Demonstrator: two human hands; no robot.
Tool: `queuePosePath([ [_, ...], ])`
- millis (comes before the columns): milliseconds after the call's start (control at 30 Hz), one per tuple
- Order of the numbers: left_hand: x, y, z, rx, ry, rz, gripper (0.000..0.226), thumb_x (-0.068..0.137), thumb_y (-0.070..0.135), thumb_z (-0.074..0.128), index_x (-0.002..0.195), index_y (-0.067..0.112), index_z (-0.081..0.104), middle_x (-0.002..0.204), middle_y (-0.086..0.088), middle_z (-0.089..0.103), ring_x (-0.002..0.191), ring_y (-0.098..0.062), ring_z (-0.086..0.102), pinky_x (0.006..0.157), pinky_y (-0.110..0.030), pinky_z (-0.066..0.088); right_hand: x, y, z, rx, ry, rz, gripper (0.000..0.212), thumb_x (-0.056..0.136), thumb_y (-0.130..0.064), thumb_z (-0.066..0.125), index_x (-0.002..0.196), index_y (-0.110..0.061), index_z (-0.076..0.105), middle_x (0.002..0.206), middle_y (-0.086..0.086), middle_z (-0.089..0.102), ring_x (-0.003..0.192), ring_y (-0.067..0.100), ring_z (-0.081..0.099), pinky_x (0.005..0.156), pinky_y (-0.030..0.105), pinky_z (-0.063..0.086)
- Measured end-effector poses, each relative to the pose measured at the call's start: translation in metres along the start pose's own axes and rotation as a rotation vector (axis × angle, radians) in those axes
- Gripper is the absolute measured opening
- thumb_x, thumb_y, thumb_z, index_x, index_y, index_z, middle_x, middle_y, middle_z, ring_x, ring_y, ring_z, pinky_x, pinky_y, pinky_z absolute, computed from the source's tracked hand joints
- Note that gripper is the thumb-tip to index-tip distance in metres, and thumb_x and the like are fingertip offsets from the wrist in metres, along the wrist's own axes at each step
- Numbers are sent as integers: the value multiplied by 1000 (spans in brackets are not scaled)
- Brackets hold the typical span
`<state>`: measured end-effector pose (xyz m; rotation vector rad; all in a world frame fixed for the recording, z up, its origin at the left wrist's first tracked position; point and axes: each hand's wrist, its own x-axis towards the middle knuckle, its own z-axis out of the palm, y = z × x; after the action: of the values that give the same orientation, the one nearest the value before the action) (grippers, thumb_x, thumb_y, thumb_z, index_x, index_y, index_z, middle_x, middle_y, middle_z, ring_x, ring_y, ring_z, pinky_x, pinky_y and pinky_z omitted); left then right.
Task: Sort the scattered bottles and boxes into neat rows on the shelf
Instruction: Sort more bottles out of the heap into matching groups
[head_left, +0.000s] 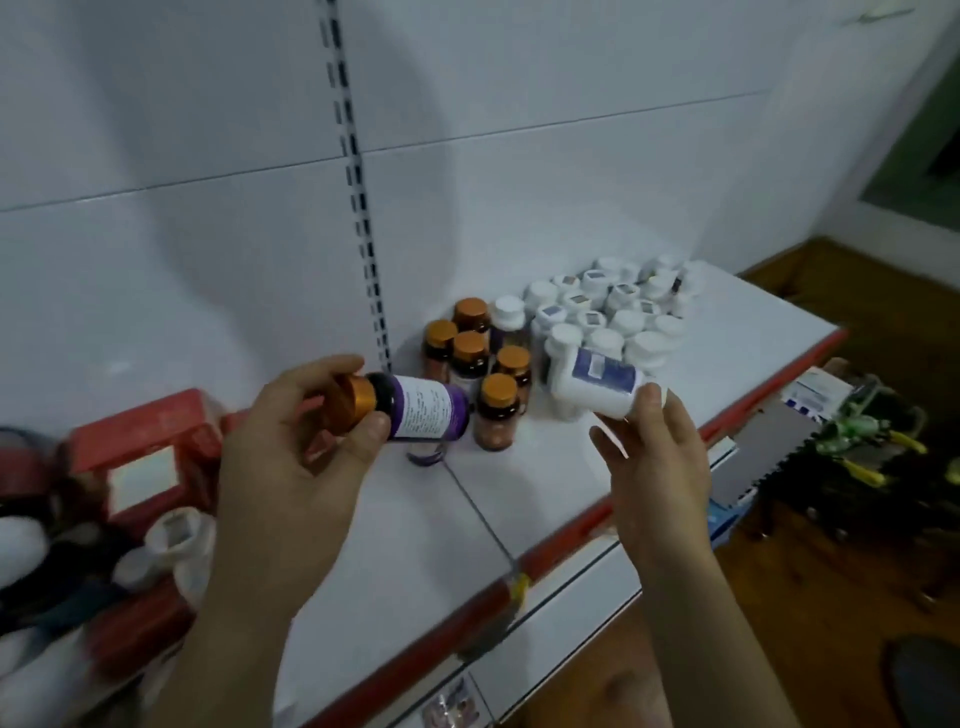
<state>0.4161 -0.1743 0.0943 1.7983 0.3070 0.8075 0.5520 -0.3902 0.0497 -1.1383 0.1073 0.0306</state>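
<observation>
**Desk:** What do we have nearest us?

**Field:** Our left hand (291, 447), fingers curled round the cap end of a dark bottle with an orange-gold cap and a purple-and-white label (415, 410), thumb pressed under its neck. The bottle lies on its side in the air, over the white shelf with the red front strip (467, 519), just beside a cluster of amber bottles with orange caps (483, 358).

**Desk:** And our right?

**Field:** Our right hand (654, 457) pinches the base of a white plastic bottle with a blue label (592, 382). It is tilted, cap toward the block of white-capped bottles (608, 306) standing at the back right. Whether it touches them, we cannot tell.

**Desk:** How will they handle?

**Field:** We judge both rigid and light enough for one hand. The smooth labels may slip. The dark one, if it is glass, would not survive a drop, so we would take it round the body, not by a cap that might turn. The white one wants a hold round its middle, because fingertips at the base give little control for standing it up.

**Desk:** What lies beyond?

**Field:** At the left are red boxes (140, 457) and a white bottle lying on its side (176, 535) among blurred dark things. Behind, a slotted upright (363, 208) climbs the white back panel.
</observation>
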Motion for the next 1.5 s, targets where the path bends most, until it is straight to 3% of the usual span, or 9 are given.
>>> queuePosePath([
  [267, 24, -19, 149, 369, -297, 38, 45, 88, 16, 79, 125, 35, 63, 121, 20, 51, 108, 2, 53, 92, -19, 50, 101, -20, -78, -663, -89, -225, 32, 93, -23, 72, 122, -33, 65, 115, -16, 68, 105, 8, 66, 84, 28, 58],
  [367, 31, -30, 178, 437, -354, 57, 43, 89, 16, 77, 127, 31, 63, 122, 16, 51, 105, 3, 47, 90, -5, 36, 124, -19, -84, -910, -210, -352, 39, 91, -27, 73, 127, -37, 60, 120, -22, 63, 104, 3, 62, 81, 20, 56],
  [533, 41, -35, 211, 458, -371, 56, 43, 88, 14, 79, 128, 21, 64, 123, 8, 56, 110, -7, 52, 93, -10, 38, 148, -20, -83, -1125, -354, -431, 47, 87, -28, 77, 125, -43, 53, 120, -20, 62, 104, 5, 58, 88, 33, 57],
  [867, 41, -25, 187, 448, -267, 128, 34, 88, 15, 79, 120, 17, 67, 120, 5, 57, 108, -12, 59, 93, -35, 55, 139, -14, -74, -1060, -280, -546, 34, 88, -27, 77, 118, -32, 63, 121, -10, 59, 112, 16, 54, 92, 40, 53],
  [967, 42, -21, 160, 543, -136, 188, 21, 90, 12, 75, 110, 18, 70, 110, 8, 61, 98, -7, 58, 84, -18, 50, 131, -19, -53, -1086, -428, -717, 33, 89, -30, 76, 120, -28, 65, 118, -7, 61, 110, 18, 49, 93, 17, 36],
  [1133, 37, -29, 105, 618, 85, 104, 18, 92, 5, 69, 100, 20, 71, 103, 10, 62, 93, -7, 59, 82, -6, 39, 124, -15, -17, -1418, -732, -785, 41, 86, -37, 79, 124, -29, 67, 118, -6, 67, 108, 27, 52, 87, 44, 44],
  [1233, 30, -37, 79, 662, 135, 29, 21, 92, 3, 68, 102, 22, 70, 103, 9, 61, 91, -9, 57, 82, -12, 42, 123, -11, -15, -1277, -813, -714, 35, 85, -29, 80, 118, -26, 69, 111, -5, 66, 100, 19, 57, 84, 39, 50],
  [1333, 20, -40, 55, 700, 171, -8, 25, 90, -2, 66, 104, 17, 71, 103, 6, 62, 83, -7, 57, 82, -8, 42, 118, -12, -4, -1050, -831, -651, 26, 89, -31, 76, 112, -33, 65, 99, -17, 62, 88, 2, 57, 74, 12, 43],
  [1500, -2, -33, -2, 823, 331, -11, 23, 88, -3, 67, 104, 13, 72, 98, 6, 60, 89, -8, 53, 79, -17, 37, 81, -15, 58, -742, -1011, -562, 21, 93, -37, 66, 113, -30, 66, 95, -19, 67, 88, 4, 64, 72, 10, 44],
])
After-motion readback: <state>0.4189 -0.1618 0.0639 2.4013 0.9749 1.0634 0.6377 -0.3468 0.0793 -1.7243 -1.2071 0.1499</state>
